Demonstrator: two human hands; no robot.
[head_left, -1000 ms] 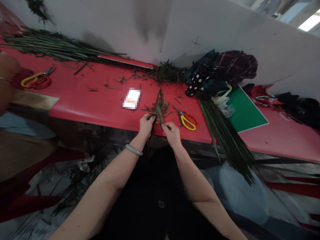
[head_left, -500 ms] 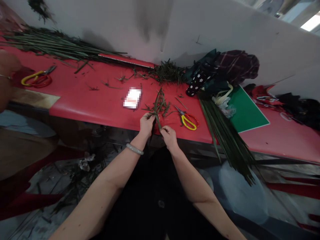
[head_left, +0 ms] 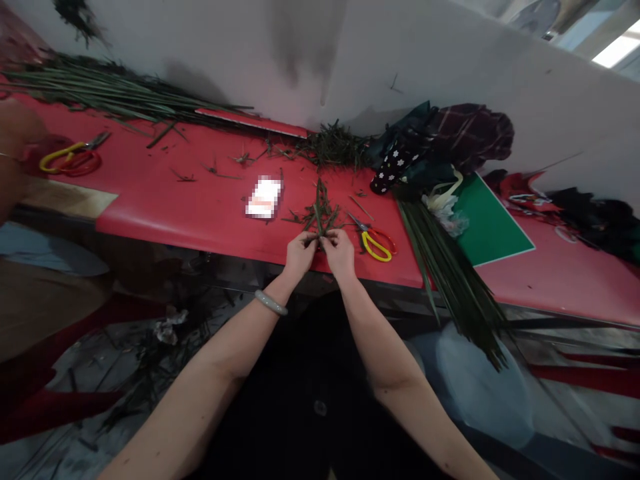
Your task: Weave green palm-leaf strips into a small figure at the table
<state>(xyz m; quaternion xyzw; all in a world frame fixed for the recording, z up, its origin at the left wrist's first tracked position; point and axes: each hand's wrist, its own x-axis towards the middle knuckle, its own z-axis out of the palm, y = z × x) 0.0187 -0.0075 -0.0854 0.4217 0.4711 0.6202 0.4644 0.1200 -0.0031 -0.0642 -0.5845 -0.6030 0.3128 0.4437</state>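
Note:
My left hand (head_left: 301, 253) and my right hand (head_left: 339, 252) meet at the front edge of the red-covered table (head_left: 215, 227), both closed on a green leaf strip (head_left: 319, 212) that points up and away between them. A grey bangle is on my left wrist. Several short leaf scraps (head_left: 327, 217) lie just beyond my fingers. Scissors with yellow and red handles (head_left: 376, 244) rest to the right of my right hand. A phone with a blurred screen (head_left: 264, 197) lies to the upper left of my hands.
Long green leaves (head_left: 453, 287) hang over the table edge at right, near a green board (head_left: 495, 223) and a flowered black item (head_left: 395, 167). More leaves (head_left: 110, 87) and second scissors (head_left: 70, 160) are at left, by another person's arm (head_left: 17, 147).
My right hand has moved up and left, beside my left hand. The strip that ran down between my hands is now mostly hidden by the fingers, with a part standing out beyond them.

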